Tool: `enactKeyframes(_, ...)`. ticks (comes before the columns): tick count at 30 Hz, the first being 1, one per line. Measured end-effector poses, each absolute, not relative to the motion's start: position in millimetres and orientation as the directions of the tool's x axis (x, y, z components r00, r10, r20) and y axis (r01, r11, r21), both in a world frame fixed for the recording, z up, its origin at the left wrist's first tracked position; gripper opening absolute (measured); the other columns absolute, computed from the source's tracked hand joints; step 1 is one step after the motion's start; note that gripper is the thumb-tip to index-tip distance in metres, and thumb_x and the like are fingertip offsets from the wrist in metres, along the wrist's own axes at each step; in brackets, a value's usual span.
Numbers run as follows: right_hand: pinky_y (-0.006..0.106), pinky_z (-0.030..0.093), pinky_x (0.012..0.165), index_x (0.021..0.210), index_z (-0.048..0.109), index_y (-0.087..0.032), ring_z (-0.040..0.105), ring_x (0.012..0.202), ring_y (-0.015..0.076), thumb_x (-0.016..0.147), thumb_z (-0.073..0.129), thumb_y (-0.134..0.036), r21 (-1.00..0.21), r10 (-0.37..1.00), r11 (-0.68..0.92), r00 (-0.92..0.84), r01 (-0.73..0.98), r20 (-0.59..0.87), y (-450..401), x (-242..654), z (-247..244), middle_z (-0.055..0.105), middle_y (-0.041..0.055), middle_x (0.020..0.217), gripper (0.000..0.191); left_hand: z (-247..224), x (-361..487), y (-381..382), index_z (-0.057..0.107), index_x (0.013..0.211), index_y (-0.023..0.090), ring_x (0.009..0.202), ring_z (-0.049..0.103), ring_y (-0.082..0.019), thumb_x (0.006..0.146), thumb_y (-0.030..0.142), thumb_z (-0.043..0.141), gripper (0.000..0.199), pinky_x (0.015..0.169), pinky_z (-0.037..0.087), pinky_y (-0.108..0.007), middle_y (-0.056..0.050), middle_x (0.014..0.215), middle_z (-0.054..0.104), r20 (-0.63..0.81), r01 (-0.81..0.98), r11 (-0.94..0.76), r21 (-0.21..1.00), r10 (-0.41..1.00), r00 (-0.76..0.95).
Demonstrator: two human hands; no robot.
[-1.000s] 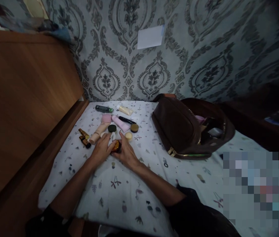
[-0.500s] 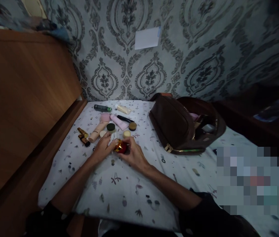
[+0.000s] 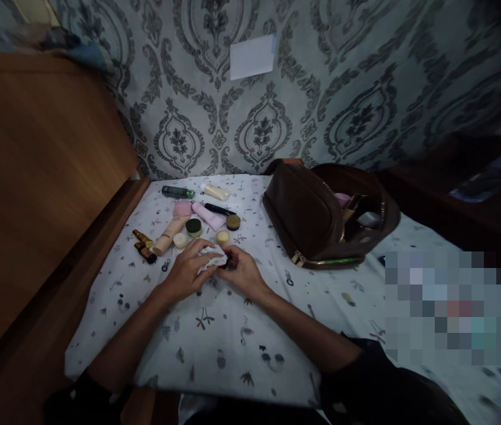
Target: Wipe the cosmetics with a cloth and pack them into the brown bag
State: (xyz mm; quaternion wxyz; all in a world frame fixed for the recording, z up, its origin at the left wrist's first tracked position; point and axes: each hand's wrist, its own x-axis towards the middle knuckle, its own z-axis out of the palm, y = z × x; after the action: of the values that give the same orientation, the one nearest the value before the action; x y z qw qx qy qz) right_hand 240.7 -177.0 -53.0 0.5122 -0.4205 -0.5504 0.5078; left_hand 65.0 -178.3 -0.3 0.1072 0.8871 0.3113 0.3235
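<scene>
My left hand [image 3: 188, 273] has its fingers closed over a crumpled white tissue [image 3: 215, 254]. It presses the tissue over a small red jar with a gold band. Most of the jar is now covered, with only a dark sliver showing between the hands. My right hand [image 3: 245, 274] grips the jar from the right side. Just beyond the hands stand a small cream-lidded jar [image 3: 222, 238], a white-lidded jar [image 3: 180, 240] and a dark green-lidded jar [image 3: 193, 228]. A beige tube [image 3: 170, 235] lies left of these.
A brown leather bag [image 3: 305, 212] gapes on the right, with items inside. Further cosmetics lie behind the jars: a pink tube [image 3: 208, 216], a black tube [image 3: 220, 209], a green bottle [image 3: 178, 192]. Two gold-and-dark lipsticks [image 3: 144, 252] lie left. A wooden cabinet [image 3: 42, 177] borders the left.
My left hand has moved over the jar with the tissue, hiding the red and gold surface that showed before. The view has shifted slightly; the items on the cloth lie as before.
</scene>
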Motion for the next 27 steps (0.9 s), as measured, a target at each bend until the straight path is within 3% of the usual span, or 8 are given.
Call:
enactKeyframes(5,0.034,0.052,0.086,0.090,0.065,-0.020,0.067,0.087,0.0192,0.048,0.085,-0.019,-0.940,0.989,-0.026,-0.146,-0.341,0.025,-170,246,-55,0.073,0.0009,0.089,0.046,-6,64,-174,0.067,0.113,0.019,0.110,0.057,-0.024,0.094,0.019,0.053,0.024,0.092,0.048,-0.040,-0.012,0.117,0.061,0.594,0.375,-0.828,0.417,0.560,0.577)
enactKeyframes(12,0.033,0.056,0.083,0.097,0.071,-0.021,0.069,0.088,0.0192,0.057,0.088,-0.027,-0.824,0.967,-0.173,-0.250,-0.539,-0.039,-177,252,-44,0.074,0.0028,0.096,0.043,-8,64,-172,0.064,0.121,0.022,0.113,0.061,-0.023,0.094,0.017,0.054,0.030,0.096,0.049,-0.039,-0.011,0.120,0.067,0.646,0.317,-0.819,0.478,0.573,0.505)
enactKeyframes(16,0.031,0.057,0.082,0.097,0.072,-0.021,0.070,0.088,0.0172,0.061,0.088,-0.026,-0.790,0.945,-0.234,-0.324,-0.567,-0.048,-180,255,-39,0.074,0.0020,0.097,0.040,-7,65,-174,0.064,0.117,0.018,0.107,0.063,-0.023,0.096,0.025,0.053,0.025,0.093,0.049,-0.037,-0.012,0.115,0.069,0.595,0.371,-0.746,0.554,0.666,0.451)
enactKeyframes(21,0.033,0.057,0.086,0.097,0.071,-0.022,0.070,0.092,0.0170,0.061,0.088,-0.024,-0.766,0.934,-0.257,-0.355,-0.590,-0.040,-181,256,-37,0.073,0.0014,0.102,0.040,-9,66,-174,0.064,0.089,0.015,0.083,0.062,-0.021,0.099,0.039,0.044,0.032,0.078,0.050,-0.032,-0.007,0.088,0.067,0.502,0.441,-0.628,0.641,0.778,0.378)
enactKeyframes(27,0.038,0.054,0.092,0.097,0.068,-0.023,0.068,0.094,0.0193,0.056,0.090,-0.026,-0.853,0.972,-0.091,-0.231,-0.514,0.035,-178,253,-43,0.073,0.0022,0.102,0.046,-9,70,-174,0.061,0.094,0.015,0.085,0.061,-0.021,0.099,0.045,0.039,0.037,0.081,0.049,-0.032,-0.006,0.088,0.065,0.377,0.426,-0.508,0.748,0.854,0.358)
